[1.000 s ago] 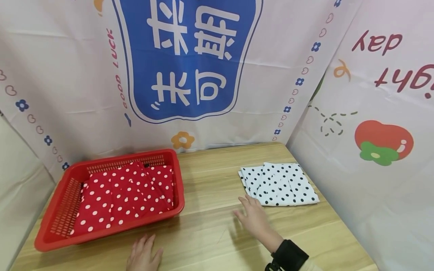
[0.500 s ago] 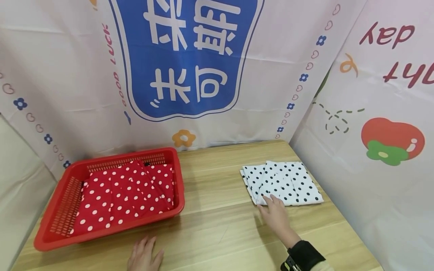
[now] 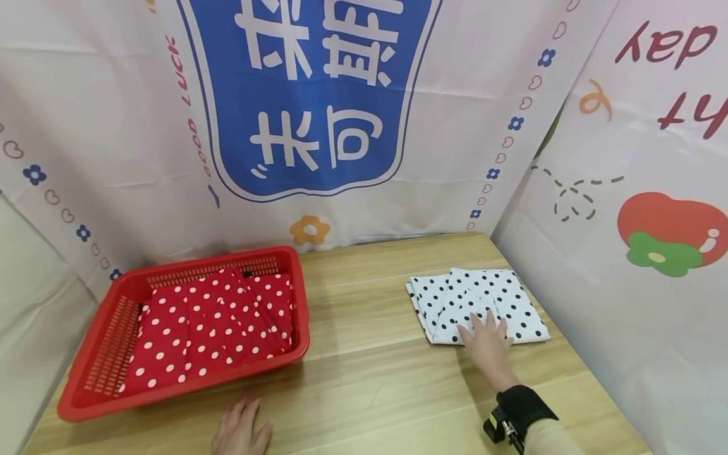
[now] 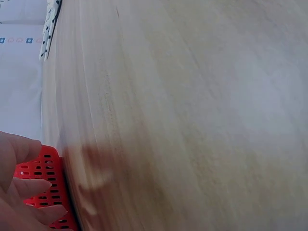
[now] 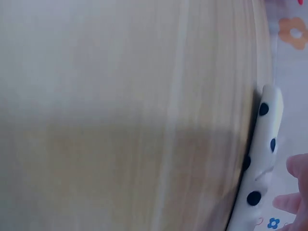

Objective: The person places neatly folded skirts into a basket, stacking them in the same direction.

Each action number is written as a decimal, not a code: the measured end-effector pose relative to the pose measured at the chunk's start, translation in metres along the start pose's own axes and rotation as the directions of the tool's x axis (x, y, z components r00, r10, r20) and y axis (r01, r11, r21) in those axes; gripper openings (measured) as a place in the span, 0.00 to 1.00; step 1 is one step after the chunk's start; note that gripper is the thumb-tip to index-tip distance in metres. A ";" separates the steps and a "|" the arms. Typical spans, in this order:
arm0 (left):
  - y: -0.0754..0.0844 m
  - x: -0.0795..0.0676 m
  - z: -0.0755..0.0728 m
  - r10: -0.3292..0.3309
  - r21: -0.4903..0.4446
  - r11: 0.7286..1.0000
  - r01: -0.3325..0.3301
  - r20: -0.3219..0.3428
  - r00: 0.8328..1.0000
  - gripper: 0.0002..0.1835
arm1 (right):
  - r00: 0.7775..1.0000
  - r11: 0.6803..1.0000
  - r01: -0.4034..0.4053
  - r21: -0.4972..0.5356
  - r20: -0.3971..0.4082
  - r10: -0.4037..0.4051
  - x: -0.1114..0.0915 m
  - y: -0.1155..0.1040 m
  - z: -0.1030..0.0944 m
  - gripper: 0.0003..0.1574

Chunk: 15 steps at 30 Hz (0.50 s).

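A folded white cloth with black dots lies flat at the right of the table. My right hand is over its front edge with the fingers spread; whether they touch the fabric I cannot tell. In the right wrist view the cloth's folded edge runs beside the fingers. On the left stands a red plastic basket holding a folded red cloth with white dots. Just in front of the basket my left hand holds nothing, its fingers loosely extended. The left wrist view shows the basket's perforated wall behind those fingers.
The wooden table backs onto a white printed curtain with a blue badge. Another printed curtain closes off the right side, and a plain pale one hangs at the left. My right wrist wears a black band.
My right hand has moved right and a little forward, from the dotted cloth's left front corner to its front edge. My left hand stays put. The head view has shifted slightly.
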<state>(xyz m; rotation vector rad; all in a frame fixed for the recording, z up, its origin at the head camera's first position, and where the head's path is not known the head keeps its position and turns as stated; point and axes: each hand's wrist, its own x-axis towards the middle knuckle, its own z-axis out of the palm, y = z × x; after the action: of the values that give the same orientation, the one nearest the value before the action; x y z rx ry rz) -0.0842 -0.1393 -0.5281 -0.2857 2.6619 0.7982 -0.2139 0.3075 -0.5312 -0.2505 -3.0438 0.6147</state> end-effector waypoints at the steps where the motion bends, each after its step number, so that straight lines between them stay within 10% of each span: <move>1: 0.000 0.000 0.000 -0.005 -0.002 1.000 0.005 0.005 1.000 0.34 | 1.000 1.000 -0.015 -0.002 0.011 0.015 0.003 0.002 -0.001 0.37; 15: -0.002 -0.001 -0.005 -0.001 -0.019 1.000 0.001 -0.001 1.000 0.32 | 0.995 0.997 -0.021 -0.078 0.100 0.029 0.012 0.014 0.010 0.42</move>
<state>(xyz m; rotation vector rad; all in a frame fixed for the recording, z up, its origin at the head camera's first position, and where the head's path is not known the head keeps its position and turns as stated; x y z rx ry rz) -0.0844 -0.1435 -0.5246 -0.2919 2.6559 0.8240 -0.2241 0.3185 -0.5462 -0.2681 -3.1703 0.5278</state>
